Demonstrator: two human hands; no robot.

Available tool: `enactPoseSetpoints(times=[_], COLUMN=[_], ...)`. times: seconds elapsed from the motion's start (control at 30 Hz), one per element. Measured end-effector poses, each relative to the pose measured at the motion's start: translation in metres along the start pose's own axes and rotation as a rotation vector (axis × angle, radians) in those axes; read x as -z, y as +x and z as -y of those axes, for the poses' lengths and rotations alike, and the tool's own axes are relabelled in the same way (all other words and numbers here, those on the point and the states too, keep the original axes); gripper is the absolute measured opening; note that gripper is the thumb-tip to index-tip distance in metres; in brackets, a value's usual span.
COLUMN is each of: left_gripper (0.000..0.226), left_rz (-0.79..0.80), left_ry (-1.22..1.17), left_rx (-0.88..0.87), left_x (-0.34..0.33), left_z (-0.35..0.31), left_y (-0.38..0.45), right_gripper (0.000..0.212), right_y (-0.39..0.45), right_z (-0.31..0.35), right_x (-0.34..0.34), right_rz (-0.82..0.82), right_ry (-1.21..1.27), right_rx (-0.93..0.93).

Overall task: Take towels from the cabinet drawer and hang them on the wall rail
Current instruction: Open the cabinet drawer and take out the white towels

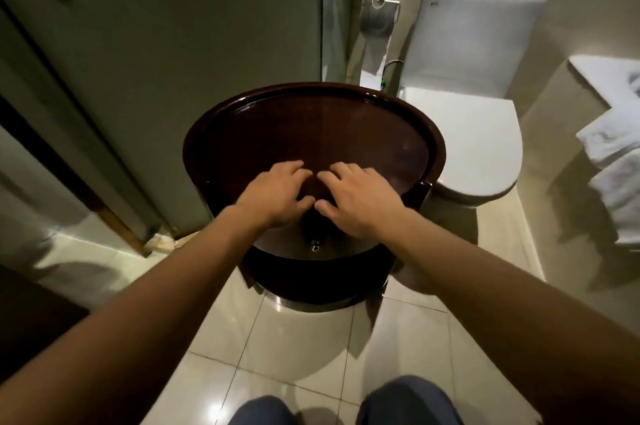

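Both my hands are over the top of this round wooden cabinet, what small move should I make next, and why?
Probably lower one hand to the small metal knob on the cabinet front and pull. The left hand and right hand are at its top front edge, holding nothing, and the drawer looks closed, so no towel can come out yet.

My cabinet (346, 126) is dark glossy wood with a small metal knob (314, 246); the floor (298, 338) is shiny tile, the towels (613, 161) fluffy cloth.
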State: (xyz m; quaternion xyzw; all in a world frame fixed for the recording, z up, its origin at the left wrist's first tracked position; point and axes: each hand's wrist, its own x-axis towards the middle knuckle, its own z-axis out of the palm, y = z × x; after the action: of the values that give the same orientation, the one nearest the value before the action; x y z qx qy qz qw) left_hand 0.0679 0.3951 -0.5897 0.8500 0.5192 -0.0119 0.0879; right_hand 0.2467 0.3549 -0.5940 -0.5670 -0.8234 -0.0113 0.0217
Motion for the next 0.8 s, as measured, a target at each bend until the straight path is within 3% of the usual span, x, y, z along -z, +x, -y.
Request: enactPoseSetpoints(times=[0.27, 0.43, 0.6, 0.7, 0.8], left_gripper=[0.059, 0.058, 0.028, 0.029, 0.057], left_rz=[-0.175, -0.174, -0.419, -0.277, -0.056], left_ry=[0.038, 0.034, 0.1, 0.14, 0.165], left_rx=[-0.058, -0.059, -0.213, -0.236, -0.158], left_x=[-0.063, -0.064, -0.081, -0.104, -0.125], left_z=[0.011, 0.009, 0.0, -0.004, -0.008], left_y=[-0.012, -0.02, -0.046, -0.057, -0.053], right_gripper=[0.056, 0.054, 0.055, 0.056, 0.059], right_y=[-0.018, -0.027, -0.031, -0.031, -0.029], right_z=[0.019, 0.026, 0.028, 0.03, 0.029], right_x=[-0.059, -0.058, -0.063, -0.064, -0.06], right_rz=[-0.067, -0.028, -0.067, -0.047, -0.023], right_ry=[-0.067, -0.06, -0.092, -0.099, -0.116], right_rx=[-0.012, -0.023, -0.038, -0.049, -0.049])
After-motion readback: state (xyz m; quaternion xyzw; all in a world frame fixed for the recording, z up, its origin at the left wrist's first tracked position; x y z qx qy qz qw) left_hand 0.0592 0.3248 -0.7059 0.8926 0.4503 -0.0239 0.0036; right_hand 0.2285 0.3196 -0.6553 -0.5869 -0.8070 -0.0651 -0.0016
